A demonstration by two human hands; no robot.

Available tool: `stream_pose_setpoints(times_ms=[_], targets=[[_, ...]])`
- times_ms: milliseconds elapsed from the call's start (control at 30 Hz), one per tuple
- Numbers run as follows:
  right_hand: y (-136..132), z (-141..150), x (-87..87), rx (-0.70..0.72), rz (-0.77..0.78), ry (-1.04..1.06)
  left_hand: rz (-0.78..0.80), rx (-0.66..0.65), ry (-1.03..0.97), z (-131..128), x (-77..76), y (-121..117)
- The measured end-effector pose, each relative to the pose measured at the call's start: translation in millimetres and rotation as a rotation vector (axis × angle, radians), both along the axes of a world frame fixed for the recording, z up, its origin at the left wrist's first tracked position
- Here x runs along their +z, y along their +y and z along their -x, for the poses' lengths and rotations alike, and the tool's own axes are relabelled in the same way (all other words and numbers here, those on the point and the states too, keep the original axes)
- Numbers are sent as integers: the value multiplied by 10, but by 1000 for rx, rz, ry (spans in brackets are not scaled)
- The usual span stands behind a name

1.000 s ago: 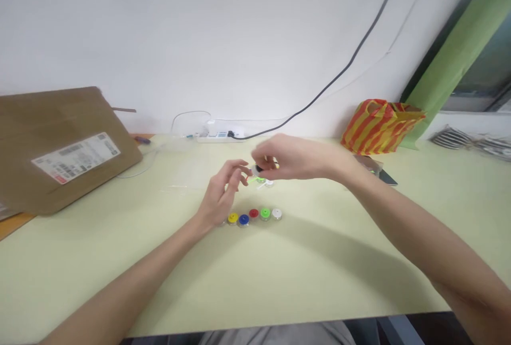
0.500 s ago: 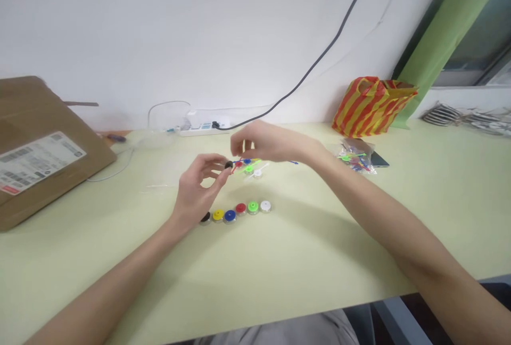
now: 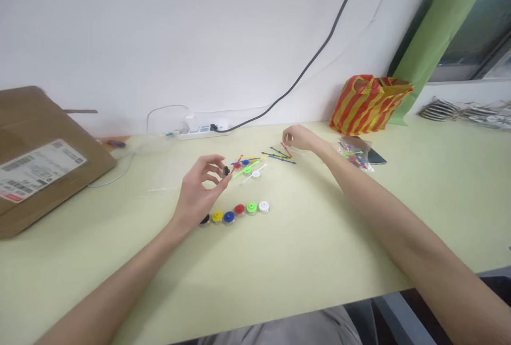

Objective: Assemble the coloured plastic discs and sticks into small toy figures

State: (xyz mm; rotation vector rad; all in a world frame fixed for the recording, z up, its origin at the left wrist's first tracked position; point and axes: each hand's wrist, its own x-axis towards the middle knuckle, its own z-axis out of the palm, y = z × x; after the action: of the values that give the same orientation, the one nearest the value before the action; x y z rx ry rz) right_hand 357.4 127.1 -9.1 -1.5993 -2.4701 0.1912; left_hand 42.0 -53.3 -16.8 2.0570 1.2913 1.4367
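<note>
Person's at a pale green desk [image 3: 319, 238] with both bare hands out; the left hand [image 3: 202, 185] is raised just off the desk, fingers curled in, pinching a small black piece [image 3: 226, 171] between thumb and fingertips; the fingers hide most of it, so I can't make out its full shape; the right hand [image 3: 299, 138] is well off to the right of the left, nearly closed, fingertips down right at a thin red stick [image 3: 286, 148]; whether it's actually gripped or just touched is hard to tell from here.

Between the hands lie loose coloured sticks [image 3: 265, 159] and a few small discs with sticks through them [image 3: 247, 170], all jumbled; just below the left hand's fingers is a neat row of round coloured discs [image 3: 239, 211], going black, yellow, blue, red, green, white; the black one is partly tucked behind the heel of that hand.

Just past the right hand, a clear plastic bag [image 3: 354, 153] holds more coloured sticks, though the crumpled plastic blurs them; beyond it, a red-and-yellow striped bag [image 3: 369, 105] stands against the wall, contents hidden; left of the left hand, a cardboard mailer [image 3: 43, 166] is cut off by the frame edge.
</note>
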Motion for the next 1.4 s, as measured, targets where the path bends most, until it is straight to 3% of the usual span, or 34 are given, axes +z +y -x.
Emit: stream_pose_setpoints(times_ms=[233, 433, 633, 1100, 1233, 1400], targets=[[57, -83, -126, -61, -2, -15, 16, 21, 41, 9, 21, 8], [64, -113, -149, -18, 14, -3, 63, 42, 31, 13, 6, 24], [39, 9, -168, 4, 14, -13, 121, 8, -80, 8, -14, 33], [31, 202, -285, 107, -1, 99, 139, -34, -130, 15, -51, 60], [-5, 193, -225, 96, -55, 206, 93, -44, -174, 13, -69, 77], [-91, 335, 14, 170, -86, 377, 101, -50, -182, 12, -81, 75]])
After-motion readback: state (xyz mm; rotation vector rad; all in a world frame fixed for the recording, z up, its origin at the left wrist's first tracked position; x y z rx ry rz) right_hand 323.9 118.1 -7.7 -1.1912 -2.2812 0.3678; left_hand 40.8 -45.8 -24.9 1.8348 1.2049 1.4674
